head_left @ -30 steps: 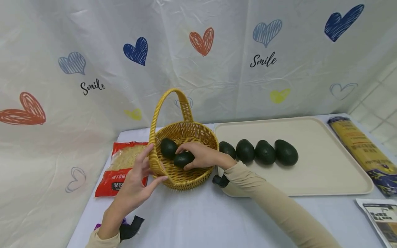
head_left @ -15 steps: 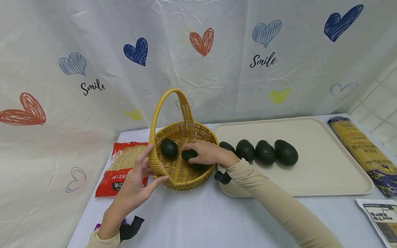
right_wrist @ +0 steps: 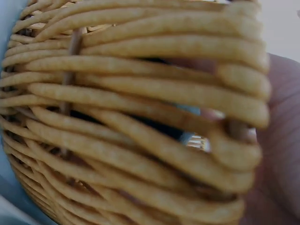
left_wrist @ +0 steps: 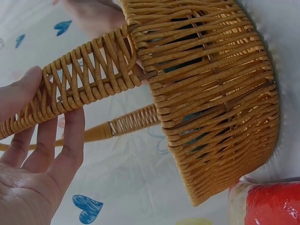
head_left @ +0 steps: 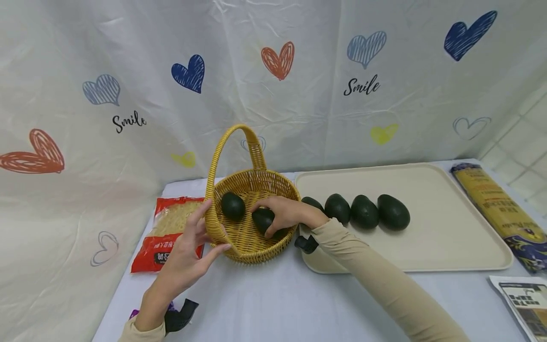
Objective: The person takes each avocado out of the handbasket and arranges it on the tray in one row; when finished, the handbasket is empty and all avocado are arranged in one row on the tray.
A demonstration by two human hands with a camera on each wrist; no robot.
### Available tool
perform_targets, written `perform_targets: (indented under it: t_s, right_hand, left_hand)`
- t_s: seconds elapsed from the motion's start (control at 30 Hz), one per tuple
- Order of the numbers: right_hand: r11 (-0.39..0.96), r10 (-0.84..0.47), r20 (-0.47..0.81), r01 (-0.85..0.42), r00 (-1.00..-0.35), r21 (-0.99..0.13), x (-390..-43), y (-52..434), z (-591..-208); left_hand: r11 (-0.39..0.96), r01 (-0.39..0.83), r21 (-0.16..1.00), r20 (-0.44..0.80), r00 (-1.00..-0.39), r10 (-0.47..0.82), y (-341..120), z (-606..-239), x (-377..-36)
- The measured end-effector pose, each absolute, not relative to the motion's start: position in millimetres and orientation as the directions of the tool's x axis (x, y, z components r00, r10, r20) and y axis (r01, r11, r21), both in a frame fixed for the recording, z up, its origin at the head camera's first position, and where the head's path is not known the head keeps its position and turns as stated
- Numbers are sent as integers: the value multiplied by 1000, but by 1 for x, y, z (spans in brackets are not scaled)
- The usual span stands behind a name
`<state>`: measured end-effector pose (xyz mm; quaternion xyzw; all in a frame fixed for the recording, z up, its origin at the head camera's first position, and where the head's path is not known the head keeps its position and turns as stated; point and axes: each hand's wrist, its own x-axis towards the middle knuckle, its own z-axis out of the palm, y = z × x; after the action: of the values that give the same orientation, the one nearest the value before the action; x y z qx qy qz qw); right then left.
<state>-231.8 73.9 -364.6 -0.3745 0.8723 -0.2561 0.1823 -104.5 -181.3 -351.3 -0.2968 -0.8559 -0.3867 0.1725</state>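
Avocado point(head_left: 263, 220) sits inside the wicker basket point(head_left: 256, 251), right hand point(head_left: 285, 213) reaching over the rim with fingers curled around it; a second avocado point(head_left: 232, 205) lies in the basket just left of that hand. Left hand point(head_left: 188, 256) has fingers straight and spread, pressed against the basket's outer wall and the base of its handle point(left_wrist: 89, 77), noodle packet point(head_left: 164, 232) on the worktop just beyond its fingertips. Right of the right hand: cream tray point(head_left: 448, 228) with four avocados point(head_left: 365, 212) in a row, nearest one partly behind the wrist.

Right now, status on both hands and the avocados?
Right hand grips an avocado inside the basket. Left hand steadies the basket rim, fingers straight. Second avocado beside it; nothing blocking.
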Motion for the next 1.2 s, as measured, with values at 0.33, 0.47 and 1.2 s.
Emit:
perform_targets:
  t_s: [0.33,0.47,1.2]
  right_hand:
    - [585,-669,28,-550,-742,-596,-219,74,-369]
    - [517,-610,162,-545,-775,-661,-211,87,-356]
    - [644,-131,211,-245,-969,-724,-159,347,-324]
  left_hand:
    - [528,646,551,532,-759,375,-182,-351,-104]
    - [527,649,548,536,-757,374,-182,-352,-105]
    - [518,681,517,572,-726,382,-180,-356,-107]
